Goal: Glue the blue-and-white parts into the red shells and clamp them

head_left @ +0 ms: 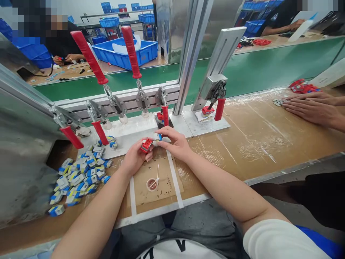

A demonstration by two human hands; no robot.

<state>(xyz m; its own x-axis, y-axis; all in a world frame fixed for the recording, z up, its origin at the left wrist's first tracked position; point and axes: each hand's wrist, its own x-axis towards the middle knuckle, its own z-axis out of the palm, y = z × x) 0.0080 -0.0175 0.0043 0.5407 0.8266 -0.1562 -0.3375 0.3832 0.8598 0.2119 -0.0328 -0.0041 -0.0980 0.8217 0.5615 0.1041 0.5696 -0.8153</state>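
My left hand (137,155) is closed round a small red part (146,144) with a grey lower edge, shaped like a toy vehicle body. Close to its right side, my right hand (175,144) pinches a small blue piece (160,137) between thumb and fingers; its exact kind is too small to make out. Below both hands, a little round cup (152,185) of reddish-brown liquid stands on a brown board (164,192), with a cotton swab (157,172) leaning in it. Left of my left hand lies a pile of white, blue and yellow parts (81,176).
Behind my hands stand several red-handled toggle clamps (98,133) on a metal base plate (185,126). One clamp presses on a red part (207,110) at right. A co-worker's hands (312,108) rest on the table's right side near red parts (304,86).
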